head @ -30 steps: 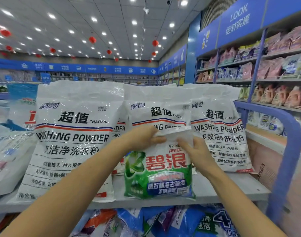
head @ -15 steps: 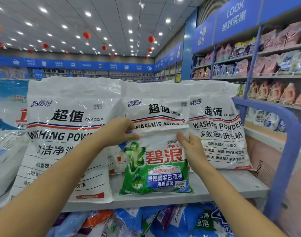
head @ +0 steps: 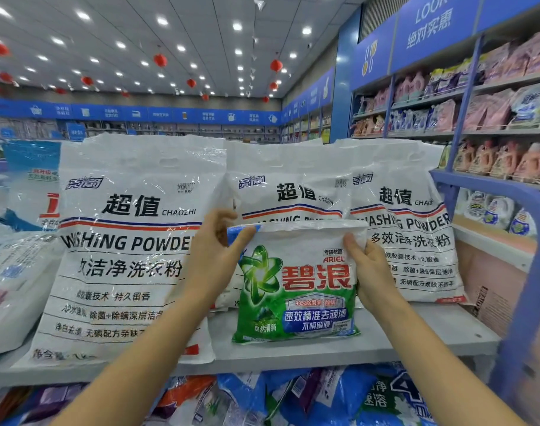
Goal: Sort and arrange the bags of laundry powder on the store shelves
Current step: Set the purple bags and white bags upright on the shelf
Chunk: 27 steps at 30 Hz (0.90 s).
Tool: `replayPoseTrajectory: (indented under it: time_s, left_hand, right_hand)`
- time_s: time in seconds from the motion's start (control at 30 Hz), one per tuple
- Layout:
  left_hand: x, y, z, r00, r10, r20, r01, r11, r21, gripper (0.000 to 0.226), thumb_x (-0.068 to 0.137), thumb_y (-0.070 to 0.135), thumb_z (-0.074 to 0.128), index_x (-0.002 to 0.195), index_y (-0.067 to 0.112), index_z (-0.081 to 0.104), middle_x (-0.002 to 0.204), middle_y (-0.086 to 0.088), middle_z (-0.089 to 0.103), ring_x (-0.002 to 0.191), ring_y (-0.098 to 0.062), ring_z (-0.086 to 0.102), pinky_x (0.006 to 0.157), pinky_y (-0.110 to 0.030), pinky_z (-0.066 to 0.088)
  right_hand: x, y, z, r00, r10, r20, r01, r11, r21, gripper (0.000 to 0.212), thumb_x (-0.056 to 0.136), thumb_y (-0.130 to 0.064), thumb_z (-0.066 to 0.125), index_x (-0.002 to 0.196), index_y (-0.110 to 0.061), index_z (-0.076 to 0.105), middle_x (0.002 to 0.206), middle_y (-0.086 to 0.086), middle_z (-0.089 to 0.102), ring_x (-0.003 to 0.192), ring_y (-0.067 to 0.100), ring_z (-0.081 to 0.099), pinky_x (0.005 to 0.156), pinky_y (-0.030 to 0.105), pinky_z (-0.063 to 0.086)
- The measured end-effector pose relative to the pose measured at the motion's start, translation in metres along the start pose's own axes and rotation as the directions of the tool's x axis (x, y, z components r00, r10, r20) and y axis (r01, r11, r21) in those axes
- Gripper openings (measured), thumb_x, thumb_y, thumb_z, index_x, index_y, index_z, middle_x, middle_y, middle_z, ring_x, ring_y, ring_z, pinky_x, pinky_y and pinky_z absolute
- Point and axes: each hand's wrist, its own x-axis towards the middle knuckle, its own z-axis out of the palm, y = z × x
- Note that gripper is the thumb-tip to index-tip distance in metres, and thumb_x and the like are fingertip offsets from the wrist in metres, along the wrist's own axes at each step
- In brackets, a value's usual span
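At the far left we see pale bags (head: 13,287) leaning together on the grey shelf (head: 431,333). Just right of them stands a large white bag (head: 124,256) printed WASHING POWDER. It is upright and the nearest of the white ones, with its foot at the shelf's near edge.

The left hand (head: 215,256) reaches across that bag's right side. Its grip holds the top left corner of the green bag (head: 296,296), thumb on the front and fingers going behind. The green bag stands upright with its bottom edge resting on the shelf near the front. It stands just before the middle white bag (head: 290,192) and hides that bag's lower half.

The right hand (head: 373,272) takes the green bag's upper right edge. Its grip also holds the bag, thumb on the front face, and we cannot see the fingers behind.

Farther right a third white bag (head: 416,241) stands back on the shelf, touching the middle one. Under the shelf, lower bags (head: 293,398) in blue and other colours lie piled. At the right a blue frame (head: 539,241) curves down beside the shelf. Beyond it, wall shelves (head: 431,99) carry pink pouches (head: 492,109).
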Motion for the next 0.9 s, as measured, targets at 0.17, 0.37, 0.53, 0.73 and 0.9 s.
replayPoseTrajectory:
  time_s: [0.17, 0.37, 0.53, 0.73, 0.9]
  left_hand:
    - [-0.049, -0.016, 0.013, 0.935, -0.317, 0.161, 0.352, 0.892, -0.284, 0.045, 0.077, 0.052, 0.056, 0.099, 0.014, 0.066, 0.091, 0.0, 0.074, 0.085, -0.011, 0.07, 0.073, -0.02, 0.055]
    - [-0.023, -0.008, 0.018, 0.998, -0.035, -0.05, 0.029, 0.991, -0.131, 0.032, 0.089, 0.029, 0.061, 0.071, 0.003, 0.067, 0.063, -0.012, 0.067, 0.058, -0.028, 0.064, 0.05, -0.039, 0.049]
    - [-0.046, -0.027, 0.027, 0.891, -0.428, 0.151, 0.454, 0.848, -0.274, 0.05, 0.065, 0.071, 0.056, 0.082, 0.024, 0.063, 0.083, -0.007, 0.072, 0.078, -0.021, 0.07, 0.074, -0.036, 0.057]
    - [-0.062, -0.04, 0.024, 0.735, -0.518, 0.437, 0.63, 0.76, -0.16, 0.067, 0.047, 0.058, 0.078, 0.101, 0.019, 0.063, 0.087, 0.004, 0.076, 0.082, -0.015, 0.073, 0.083, -0.039, 0.057]
    - [-0.068, -0.012, 0.014, 0.813, -0.508, 0.284, 0.562, 0.813, -0.152, 0.047, 0.059, 0.054, 0.065, 0.089, 0.019, 0.062, 0.071, 0.012, 0.074, 0.065, -0.005, 0.071, 0.052, -0.015, 0.052]
  right_hand:
    - [-0.002, 0.003, 0.002, 0.999, -0.008, -0.037, 0.01, 0.999, 0.041, 0.021, 0.091, -0.025, 0.054, 0.074, -0.013, 0.059, 0.062, 0.001, 0.07, 0.055, 0.016, 0.068, 0.048, 0.025, 0.054]
    - [-0.001, -0.003, -0.006, 0.998, 0.018, -0.063, -0.018, 1.0, 0.012, 0.021, 0.092, -0.024, 0.052, 0.082, -0.009, 0.062, 0.075, 0.008, 0.072, 0.067, 0.021, 0.07, 0.061, 0.034, 0.06]
    - [-0.007, -0.002, 0.001, 0.993, 0.049, -0.106, -0.048, 0.999, 0.012, 0.021, 0.093, -0.026, 0.054, 0.079, -0.01, 0.057, 0.067, 0.003, 0.069, 0.058, 0.018, 0.067, 0.057, 0.032, 0.057]
    - [-0.012, -0.01, -0.002, 0.994, 0.055, -0.097, -0.059, 0.998, -0.038, 0.024, 0.092, -0.029, 0.054, 0.078, -0.01, 0.058, 0.07, 0.004, 0.069, 0.065, 0.021, 0.068, 0.069, 0.04, 0.056]
    - [-0.027, -0.046, 0.006, 0.997, -0.071, -0.013, 0.069, 0.991, -0.111, 0.026, 0.082, -0.037, 0.056, 0.072, -0.013, 0.061, 0.066, 0.002, 0.07, 0.06, 0.019, 0.068, 0.059, 0.033, 0.057]
